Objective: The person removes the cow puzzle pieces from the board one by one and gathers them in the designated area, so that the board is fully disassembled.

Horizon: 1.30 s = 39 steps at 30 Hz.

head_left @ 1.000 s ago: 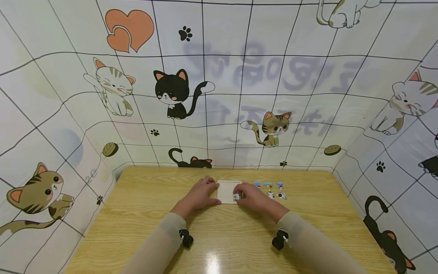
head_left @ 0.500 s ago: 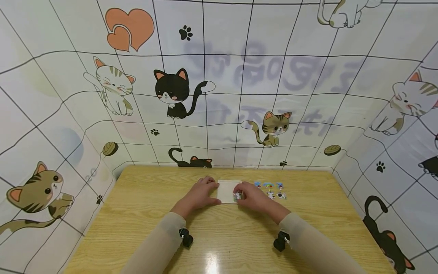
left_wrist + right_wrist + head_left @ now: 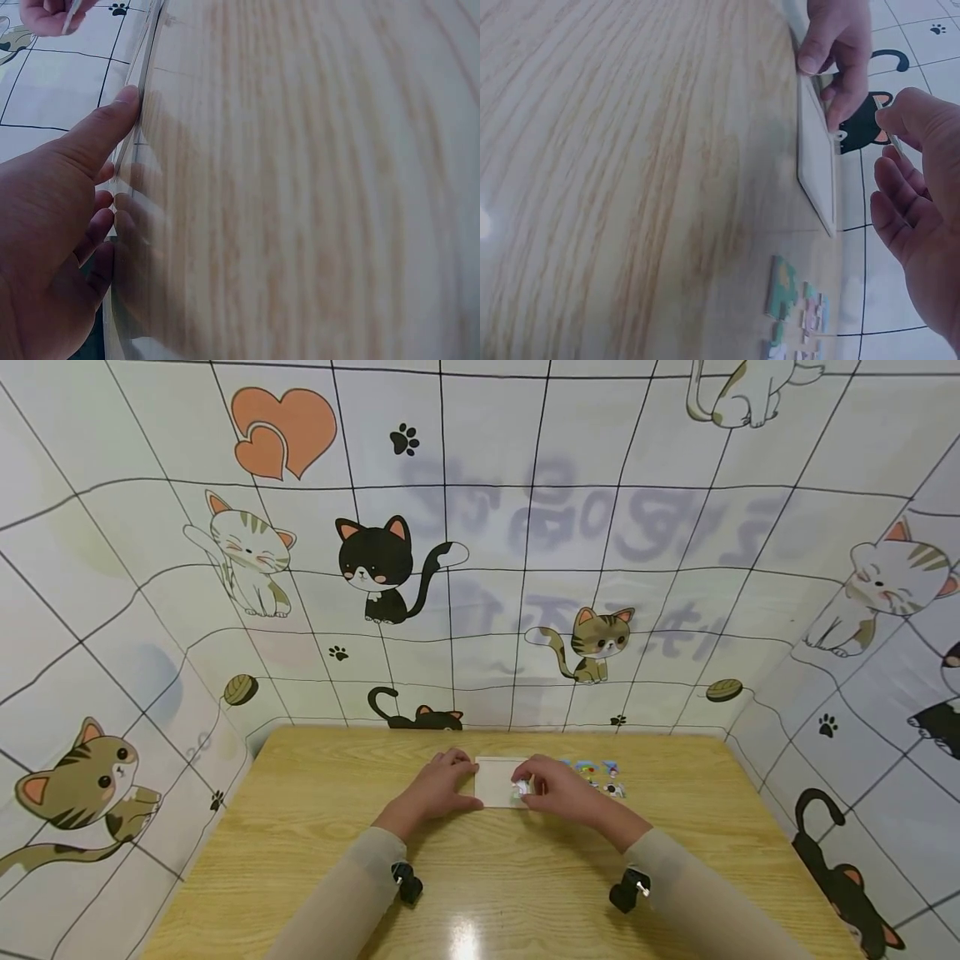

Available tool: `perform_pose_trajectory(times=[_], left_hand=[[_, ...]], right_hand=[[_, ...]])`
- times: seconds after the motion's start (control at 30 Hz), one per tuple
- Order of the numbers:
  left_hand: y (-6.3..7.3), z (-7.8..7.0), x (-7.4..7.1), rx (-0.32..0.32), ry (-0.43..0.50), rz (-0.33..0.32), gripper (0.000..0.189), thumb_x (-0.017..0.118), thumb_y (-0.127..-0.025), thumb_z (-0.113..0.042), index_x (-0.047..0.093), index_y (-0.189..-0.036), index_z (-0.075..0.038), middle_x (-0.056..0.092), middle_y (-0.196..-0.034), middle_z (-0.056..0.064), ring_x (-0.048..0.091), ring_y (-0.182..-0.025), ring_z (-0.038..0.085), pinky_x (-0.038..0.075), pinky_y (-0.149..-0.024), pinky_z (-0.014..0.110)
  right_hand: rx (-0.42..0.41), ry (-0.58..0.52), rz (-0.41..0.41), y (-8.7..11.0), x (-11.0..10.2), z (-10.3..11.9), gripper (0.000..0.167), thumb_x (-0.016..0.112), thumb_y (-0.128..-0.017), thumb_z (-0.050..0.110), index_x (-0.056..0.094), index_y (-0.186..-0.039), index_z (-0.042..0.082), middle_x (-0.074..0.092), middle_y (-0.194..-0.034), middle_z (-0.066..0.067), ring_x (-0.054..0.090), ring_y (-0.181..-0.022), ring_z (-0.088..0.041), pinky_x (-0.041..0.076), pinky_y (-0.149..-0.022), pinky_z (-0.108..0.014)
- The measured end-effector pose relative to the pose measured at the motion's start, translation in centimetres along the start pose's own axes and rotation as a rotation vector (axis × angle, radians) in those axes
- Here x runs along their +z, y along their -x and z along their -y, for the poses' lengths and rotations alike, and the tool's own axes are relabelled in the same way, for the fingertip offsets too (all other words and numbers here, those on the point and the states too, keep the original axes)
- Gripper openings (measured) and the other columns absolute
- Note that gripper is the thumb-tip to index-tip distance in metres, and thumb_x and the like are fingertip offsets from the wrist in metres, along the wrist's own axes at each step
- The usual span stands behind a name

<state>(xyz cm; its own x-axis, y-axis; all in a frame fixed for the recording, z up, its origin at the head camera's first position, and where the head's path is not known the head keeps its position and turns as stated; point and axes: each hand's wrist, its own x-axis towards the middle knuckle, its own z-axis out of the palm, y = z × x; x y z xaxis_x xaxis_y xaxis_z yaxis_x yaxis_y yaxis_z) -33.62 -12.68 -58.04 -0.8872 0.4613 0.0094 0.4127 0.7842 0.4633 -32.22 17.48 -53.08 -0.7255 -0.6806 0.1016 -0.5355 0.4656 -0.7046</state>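
A pale flat puzzle tray (image 3: 495,782) lies on the wooden table between my hands. My left hand (image 3: 437,785) holds it at its left side, thumb by the near corner and fingers toward the far edge. Over the tray's right side, my right hand (image 3: 561,789) pinches a small colourful jigsaw piece (image 3: 520,788) between thumb and fingers. In the right wrist view that piece (image 3: 889,127) shows edge-on, raised above the tray (image 3: 817,154). The left wrist view has the left hand's thumb (image 3: 112,124) along the tray's edge.
Several loose jigsaw pieces (image 3: 613,790) lie right of the tray, partly hidden behind my right hand; a green one (image 3: 781,287) shows in the right wrist view. The wooden table (image 3: 480,868) ends at a cat-patterned cloth wall (image 3: 495,610).
My right hand has lifted slightly with the jigsaw piece, and its wrist has swung a little to the right. My left hand stays at the tray. The head view has shifted slightly.
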Motion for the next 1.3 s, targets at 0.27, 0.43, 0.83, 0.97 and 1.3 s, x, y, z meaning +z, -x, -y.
perform_pose_trajectory(times=[0.27, 0.43, 0.83, 0.97, 1.3], left_hand=[[0.3, 0.0, 0.0, 0.001, -0.009, -0.003, 0.075, 0.087, -0.094, -0.054, 0.065, -0.155, -0.017, 0.052, -0.155, 0.007, 0.048, -0.142, 0.034, 0.039, -0.121, 0.058], [0.3, 0.1, 0.0, 0.0, -0.002, -0.004, 0.074, 0.087, -0.095, -0.053, 0.065, -0.156, -0.018, 0.051, -0.156, 0.007, 0.047, -0.143, 0.034, 0.039, -0.121, 0.058], [0.4, 0.1, -0.1, 0.014, -0.008, 0.0, 0.076, 0.086, -0.095, -0.054, 0.064, -0.157, -0.017, 0.051, -0.157, 0.007, 0.047, -0.144, 0.035, 0.039, -0.122, 0.058], [0.3, 0.2, 0.0, 0.008, -0.014, 0.006, 0.077, 0.086, -0.095, -0.055, 0.063, -0.157, -0.017, 0.051, -0.158, 0.007, 0.047, -0.145, 0.034, 0.039, -0.122, 0.058], [0.1, 0.3, 0.2, 0.013, -0.024, 0.007, 0.077, 0.085, -0.095, -0.057, 0.063, -0.158, -0.018, 0.05, -0.158, 0.007, 0.047, -0.144, 0.033, 0.039, -0.122, 0.057]], right_hand=[[0.018, -0.02, -0.02, 1.0, -0.8, -0.1, 0.027, 0.076, -0.105, 0.006, 0.072, -0.132, 0.009, 0.065, -0.117, -0.004, 0.061, -0.083, -0.016, 0.055, -0.073, -0.033], [-0.024, -0.005, -0.052, 1.6, -1.2, -0.4, 0.027, 0.077, -0.104, 0.004, 0.072, -0.13, 0.008, 0.063, -0.117, -0.007, 0.06, -0.083, -0.015, 0.056, -0.072, -0.032], [0.009, 0.017, -0.069, 3.3, -2.8, -0.6, 0.026, 0.077, -0.104, 0.006, 0.073, -0.128, 0.015, 0.063, -0.117, -0.007, 0.06, -0.083, -0.018, 0.055, -0.072, -0.032], [0.026, -0.001, -0.058, 3.9, -3.4, -0.9, 0.025, 0.076, -0.104, 0.005, 0.073, -0.127, 0.014, 0.062, -0.115, -0.009, 0.06, -0.084, -0.02, 0.055, -0.072, -0.032], [0.015, 0.034, -0.059, 6.1, -5.0, -2.0, 0.024, 0.077, -0.104, 0.004, 0.073, -0.127, 0.007, 0.062, -0.11, -0.009, 0.058, -0.085, -0.017, 0.055, -0.075, -0.034]])
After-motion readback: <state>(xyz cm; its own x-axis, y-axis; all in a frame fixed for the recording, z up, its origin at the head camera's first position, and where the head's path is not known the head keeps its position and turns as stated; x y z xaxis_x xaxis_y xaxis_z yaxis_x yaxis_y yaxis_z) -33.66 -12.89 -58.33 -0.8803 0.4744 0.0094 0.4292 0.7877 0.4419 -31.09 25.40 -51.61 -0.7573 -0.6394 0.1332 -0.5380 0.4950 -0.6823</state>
